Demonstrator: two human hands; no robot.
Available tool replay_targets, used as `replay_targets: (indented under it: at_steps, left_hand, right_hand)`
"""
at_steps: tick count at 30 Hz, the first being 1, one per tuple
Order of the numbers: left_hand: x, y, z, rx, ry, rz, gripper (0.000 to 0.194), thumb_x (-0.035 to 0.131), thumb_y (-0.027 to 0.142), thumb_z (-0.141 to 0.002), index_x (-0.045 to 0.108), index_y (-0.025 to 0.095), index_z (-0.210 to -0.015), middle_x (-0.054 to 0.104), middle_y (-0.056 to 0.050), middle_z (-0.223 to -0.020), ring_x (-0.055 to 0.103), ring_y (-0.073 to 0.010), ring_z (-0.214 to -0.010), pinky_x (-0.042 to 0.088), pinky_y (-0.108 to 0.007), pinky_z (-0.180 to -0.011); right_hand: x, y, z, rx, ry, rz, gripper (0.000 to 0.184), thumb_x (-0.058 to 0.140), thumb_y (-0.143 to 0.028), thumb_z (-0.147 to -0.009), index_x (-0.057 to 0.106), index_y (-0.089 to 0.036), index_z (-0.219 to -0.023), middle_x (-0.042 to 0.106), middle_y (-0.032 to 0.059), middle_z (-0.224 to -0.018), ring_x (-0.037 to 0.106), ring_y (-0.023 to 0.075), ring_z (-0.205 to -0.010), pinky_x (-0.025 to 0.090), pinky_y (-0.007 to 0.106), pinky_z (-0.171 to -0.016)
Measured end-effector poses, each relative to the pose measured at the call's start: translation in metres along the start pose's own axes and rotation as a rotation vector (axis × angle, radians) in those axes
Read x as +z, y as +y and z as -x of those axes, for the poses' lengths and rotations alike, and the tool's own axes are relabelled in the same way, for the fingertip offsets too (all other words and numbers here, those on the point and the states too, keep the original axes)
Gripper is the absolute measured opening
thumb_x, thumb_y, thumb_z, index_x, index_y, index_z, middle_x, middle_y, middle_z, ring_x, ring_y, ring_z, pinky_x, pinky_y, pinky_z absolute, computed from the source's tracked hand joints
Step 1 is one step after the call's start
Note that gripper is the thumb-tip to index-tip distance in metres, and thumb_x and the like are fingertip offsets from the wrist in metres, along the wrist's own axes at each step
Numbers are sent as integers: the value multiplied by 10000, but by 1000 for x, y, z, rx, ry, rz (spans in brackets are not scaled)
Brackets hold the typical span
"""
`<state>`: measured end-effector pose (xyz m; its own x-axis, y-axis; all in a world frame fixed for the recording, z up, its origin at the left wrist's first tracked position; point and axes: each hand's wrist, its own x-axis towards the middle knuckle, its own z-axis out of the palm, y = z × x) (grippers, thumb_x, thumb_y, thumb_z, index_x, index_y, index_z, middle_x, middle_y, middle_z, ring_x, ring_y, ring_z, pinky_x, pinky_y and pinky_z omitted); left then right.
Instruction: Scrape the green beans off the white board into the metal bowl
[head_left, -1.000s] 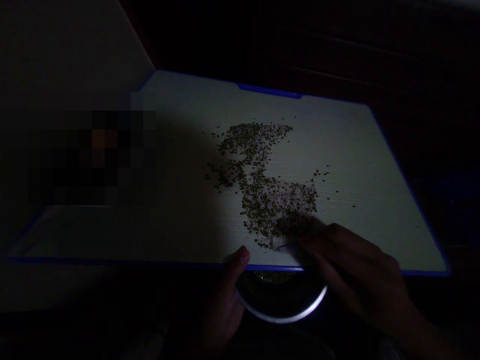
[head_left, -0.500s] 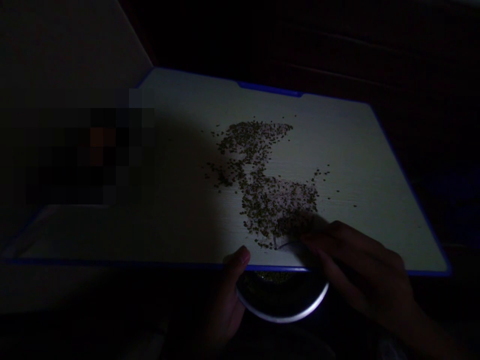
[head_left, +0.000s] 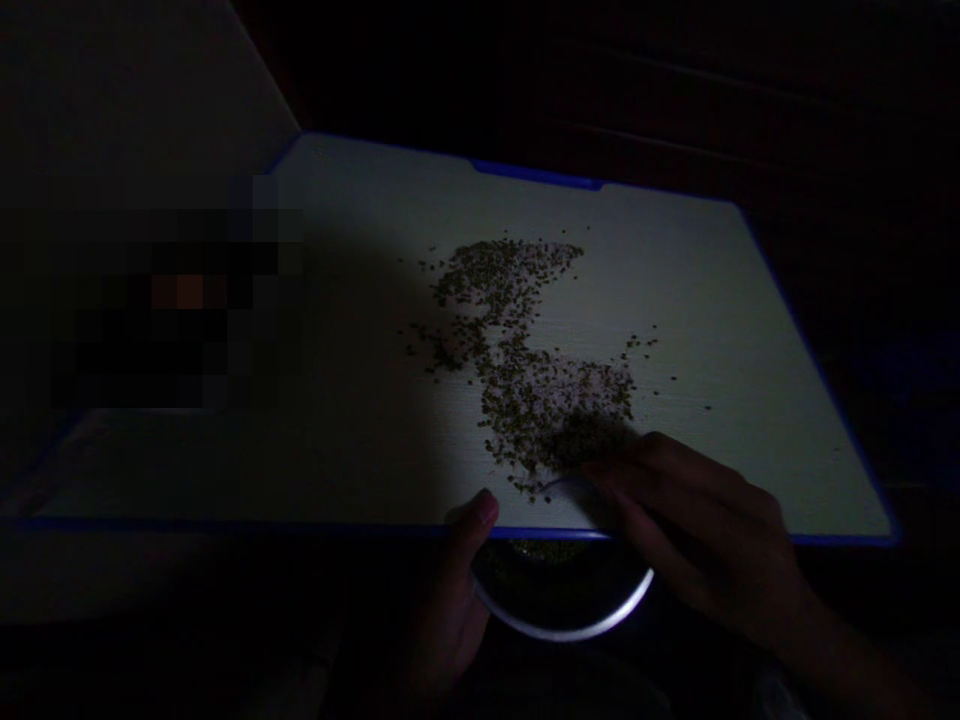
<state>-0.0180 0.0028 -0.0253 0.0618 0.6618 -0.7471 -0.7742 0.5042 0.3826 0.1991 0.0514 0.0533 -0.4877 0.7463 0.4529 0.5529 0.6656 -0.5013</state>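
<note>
Many small greenish-brown beans or seeds [head_left: 517, 400] lie scattered in two joined patches on a pale board with a blue rim [head_left: 720, 300]. My left hand [head_left: 457, 590] is closed on the near edge of the board, thumb on top and the fingers mostly hidden below. My right hand [head_left: 697, 510] bends over the near right patch, its fingertips pinched together. A thin, dark, curved edge shows at those fingertips; its kind is too dark to tell. Under the board's near edge sits a round metal bowl [head_left: 566, 634] with similar seeds inside, partly covered by the board.
A pale surface [head_left: 135, 90] lies at the upper left. Over the board's left end is a blurred-out patch [head_left: 172, 310]. Dark, plank-like lines run across the upper right. The light is very dim.
My right hand has moved slightly left, its fingertips nearer the seeds. My left hand stays at the board's edge, and the seeds lie nearly the same.
</note>
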Motion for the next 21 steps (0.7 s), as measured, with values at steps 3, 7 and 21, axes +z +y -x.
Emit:
replay_targets:
  at_steps: [3, 7, 21]
  left_hand:
    - [2, 1, 1, -12, -52, -3, 287, 979, 419, -781, 872, 231, -970, 900, -80, -1174, 714, -415, -1387, 465, -550, -1281]
    - [4, 2, 2, -1, -60, -17, 357, 985, 459, -760, 869, 224, -1003, 894, -92, -1192, 700, -427, -1403, 472, -559, -1275]
    - [0, 0, 1, 2, -11, -37, 317, 1016, 457, -716, 866, 255, -910, 901, -37, -960, 773, -394, -1289, 518, -506, -1234]
  right_hand:
    - [1, 1, -1, -6, 4, -18, 257, 659, -76, -1031, 750, -132, -1263, 835, 115, -1118, 800, 178, -986, 677, 249, -875]
    - [-5, 2, 6, 5, -29, 17, 305, 669, -78, -1021, 749, -153, -1306, 833, 121, -1185, 810, 198, -1057, 685, 273, -932]
    - [-11, -11, 16, -53, -67, 32, 275, 611, -63, -1053, 730, -148, -1285, 832, 100, -1180, 784, 188, -1137, 667, 285, -1007]
